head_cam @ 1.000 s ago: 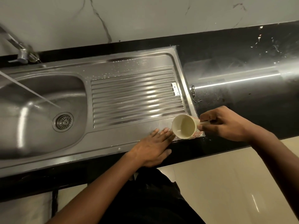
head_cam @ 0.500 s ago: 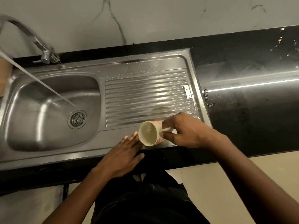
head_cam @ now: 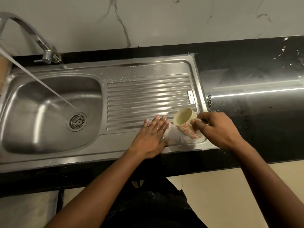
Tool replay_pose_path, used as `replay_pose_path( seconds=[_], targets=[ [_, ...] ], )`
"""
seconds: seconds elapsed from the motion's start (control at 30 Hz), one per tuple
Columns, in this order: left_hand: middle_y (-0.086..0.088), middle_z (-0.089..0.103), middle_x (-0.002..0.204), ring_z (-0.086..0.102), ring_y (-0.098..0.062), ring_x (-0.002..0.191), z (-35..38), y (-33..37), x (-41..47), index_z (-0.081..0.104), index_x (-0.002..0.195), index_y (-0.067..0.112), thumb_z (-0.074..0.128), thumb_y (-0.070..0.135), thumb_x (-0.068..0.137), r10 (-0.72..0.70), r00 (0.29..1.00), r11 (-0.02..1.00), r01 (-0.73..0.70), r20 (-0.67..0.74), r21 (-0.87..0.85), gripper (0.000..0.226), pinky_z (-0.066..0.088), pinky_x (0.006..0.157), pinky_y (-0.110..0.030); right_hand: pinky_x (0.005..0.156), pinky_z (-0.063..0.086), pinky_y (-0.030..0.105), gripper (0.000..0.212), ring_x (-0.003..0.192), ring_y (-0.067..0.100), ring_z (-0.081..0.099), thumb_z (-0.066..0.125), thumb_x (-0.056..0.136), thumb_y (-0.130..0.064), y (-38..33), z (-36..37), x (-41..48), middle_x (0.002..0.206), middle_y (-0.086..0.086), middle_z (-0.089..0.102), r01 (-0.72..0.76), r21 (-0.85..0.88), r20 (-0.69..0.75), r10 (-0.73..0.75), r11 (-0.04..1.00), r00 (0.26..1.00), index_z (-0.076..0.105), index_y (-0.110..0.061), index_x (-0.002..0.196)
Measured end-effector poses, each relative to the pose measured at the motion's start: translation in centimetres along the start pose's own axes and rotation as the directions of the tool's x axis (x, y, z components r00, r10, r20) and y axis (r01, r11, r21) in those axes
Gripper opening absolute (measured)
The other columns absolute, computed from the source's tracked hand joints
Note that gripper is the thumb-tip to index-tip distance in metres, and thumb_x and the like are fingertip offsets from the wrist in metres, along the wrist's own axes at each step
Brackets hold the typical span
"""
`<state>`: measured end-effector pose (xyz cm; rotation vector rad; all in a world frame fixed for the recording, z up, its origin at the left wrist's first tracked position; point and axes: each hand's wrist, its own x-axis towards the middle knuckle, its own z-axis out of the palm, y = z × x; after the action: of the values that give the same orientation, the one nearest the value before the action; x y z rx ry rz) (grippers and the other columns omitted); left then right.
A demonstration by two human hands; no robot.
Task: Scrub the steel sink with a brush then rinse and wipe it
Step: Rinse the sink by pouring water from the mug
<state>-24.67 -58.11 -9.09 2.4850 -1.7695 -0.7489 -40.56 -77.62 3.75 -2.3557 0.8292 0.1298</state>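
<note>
Right grip [head_cam: 217, 129] closed on handle of flowered mug [head_cam: 186, 125], mug tipped mouth-left above drainboard's near right corner; half a second ago it sat further left. Left hand [head_cam: 151, 137] flat, fingers spread, now on the ribs. Steel sink [head_cam: 115, 148] in black table [head_cam: 263, 120]; tap [head_cam: 41, 45] running into basin.

A single head-worn, wide-angle view looks steeply down from above the person's chest, facing a pale marble-veined wall [head_cam: 164, 22] at the top of the frame. The long stainless steel sink unit with ribbed drainboard [head_cam: 148, 99] runs across the middle, close below, set in a glossy black stone countertop [head_cam: 255, 104]. Both forearms enter from the bottom edge. The curved chrome tap [head_cam: 29, 33] sits at upper left, the cream floor tiles [head_cam: 222, 195] at lower right. Straight edges bow near the borders.
</note>
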Motion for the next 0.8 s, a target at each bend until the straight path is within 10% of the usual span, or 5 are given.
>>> replay_pose_path(
  seconds=[0.27, 0.53, 0.8],
  targets=[
    [-0.002, -0.020, 0.173, -0.017, -0.025, 0.161, -1.1, -5.5, -1.2, -0.010, 0.167, 0.026, 0.011, 0.061, 0.107, -0.380, 0.920, 0.922, 0.368, -0.097, -0.121, 0.072, -0.007, 0.131, -0.047, 0.063, 0.052, 0.034, 0.033, 0.072, 0.023, 0.063, 0.054, 0.092, -0.048, -3.3, 1.9, 3.2, 0.077, 0.000, 0.071, 0.107, -0.114, -0.053, -0.114, 0.988, 0.992, 0.072, -0.020, 0.086],
    [-0.013, -0.004, 0.176, -0.010, -0.028, 0.162, -1.2, 2.3, 2.5, 0.003, 0.166, 0.008, 0.019, 0.056, 0.108, -0.179, 0.981, 0.977, 0.168, -0.078, -0.134, 0.077, 0.001, 0.132, -0.050, 0.086, 0.057, 0.057, 0.035, 0.085, 0.021, 0.074, 0.062, 0.085, -0.053, -1.0, 0.1, 1.8, 0.082, -0.002, 0.078, -0.058, 0.402, 0.005, 0.061, 0.914, 0.998, 0.076, -0.022, 0.076],
    [-0.008, -0.023, 0.172, -0.014, -0.026, 0.161, -1.5, -5.3, -1.9, -0.016, 0.165, 0.015, 0.007, 0.065, 0.104, -0.489, 0.869, 0.869, 0.477, -0.079, -0.134, 0.082, 0.001, 0.132, -0.049, 0.080, 0.060, 0.041, 0.024, 0.075, 0.004, 0.073, 0.065, 0.098, -0.039, 0.6, -2.8, 0.8, 0.081, -0.011, 0.078, -0.113, 0.285, -0.087, 0.143, 0.952, 0.986, 0.078, -0.026, 0.082]
  ],
)
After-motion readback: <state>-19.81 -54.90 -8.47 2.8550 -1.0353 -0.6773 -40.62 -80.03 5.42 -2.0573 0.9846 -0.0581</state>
